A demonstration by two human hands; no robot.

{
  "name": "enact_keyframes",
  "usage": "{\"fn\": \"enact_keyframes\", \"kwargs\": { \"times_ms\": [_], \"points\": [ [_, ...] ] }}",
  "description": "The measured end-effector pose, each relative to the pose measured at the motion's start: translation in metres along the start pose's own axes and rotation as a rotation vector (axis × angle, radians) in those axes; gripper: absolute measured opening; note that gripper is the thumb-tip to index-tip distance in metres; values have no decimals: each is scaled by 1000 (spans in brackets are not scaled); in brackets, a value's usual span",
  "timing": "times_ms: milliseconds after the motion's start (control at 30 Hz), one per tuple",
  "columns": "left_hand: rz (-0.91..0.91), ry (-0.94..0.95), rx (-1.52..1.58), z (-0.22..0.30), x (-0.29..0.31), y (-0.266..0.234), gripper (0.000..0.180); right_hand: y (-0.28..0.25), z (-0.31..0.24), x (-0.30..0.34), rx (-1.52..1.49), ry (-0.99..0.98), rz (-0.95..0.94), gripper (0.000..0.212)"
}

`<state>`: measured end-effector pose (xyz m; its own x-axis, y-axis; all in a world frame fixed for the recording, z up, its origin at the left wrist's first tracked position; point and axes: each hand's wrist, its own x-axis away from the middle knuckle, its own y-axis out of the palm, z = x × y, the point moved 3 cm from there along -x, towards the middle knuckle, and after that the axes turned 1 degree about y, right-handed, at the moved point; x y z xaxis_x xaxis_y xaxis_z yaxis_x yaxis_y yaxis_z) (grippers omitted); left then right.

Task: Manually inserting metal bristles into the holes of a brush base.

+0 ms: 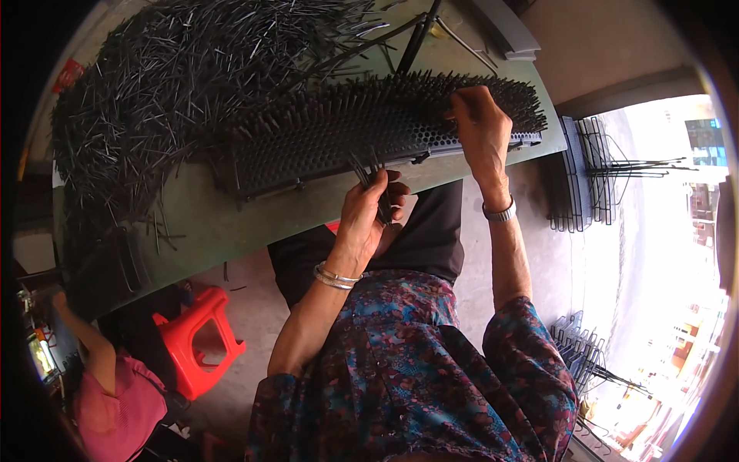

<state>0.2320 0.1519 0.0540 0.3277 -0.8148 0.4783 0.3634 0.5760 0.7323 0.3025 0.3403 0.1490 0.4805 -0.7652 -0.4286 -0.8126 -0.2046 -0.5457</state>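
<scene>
A long black tray with a grid of round holes (285, 158) lies across the table in front of me. Thin black sticks (339, 100) stand upright in its far rows, while the nearer rows of holes show bare. My left hand (362, 212) is closed around a small bundle of black sticks (367, 171), their tips pointing up at the tray's near edge. Over the right part of the tray, my right hand (485, 131) bends down with its fingers pinched together among the standing sticks. Whatever lies between those fingertips is hidden.
A large heap of loose black sticks (185, 77) covers the table's left side. Below left are a red plastic stool (202, 339) and a person in a pink top (123, 408). Black wire racks (593, 173) stand on the floor at right. A dark stand (418, 42) rises behind the tray.
</scene>
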Motion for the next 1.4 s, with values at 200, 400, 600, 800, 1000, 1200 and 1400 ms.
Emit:
{"fn": "enact_keyframes", "kwargs": {
  "times_ms": [200, 400, 600, 800, 1000, 1200, 1400],
  "points": [
    [55, -20, -35, 5, 6, 3, 32, 2, -4, -7, 28, -93, -77, 8],
    [70, -19, -54, 7, 7, 1, 34, 2, -5, -5, 83, -106, -73, 8],
    [80, -11, -59, 8, 9, -4, 34, 2, -9, -3, 114, -125, -42, 8],
    [86, -10, -76, 7, 10, -5, 34, 0, -10, -4, 141, -125, -55, 8],
    [88, -13, -90, 7, 13, -3, 35, 2, -5, -6, 129, -101, -87, 8],
    [71, -20, -94, 5, 13, -5, 35, 6, -2, -11, 100, -132, -89, 9],
    [59, -31, -44, 5, 16, 1, 34, 4, -7, -12, 159, -141, -218, 9]
  ]
}}
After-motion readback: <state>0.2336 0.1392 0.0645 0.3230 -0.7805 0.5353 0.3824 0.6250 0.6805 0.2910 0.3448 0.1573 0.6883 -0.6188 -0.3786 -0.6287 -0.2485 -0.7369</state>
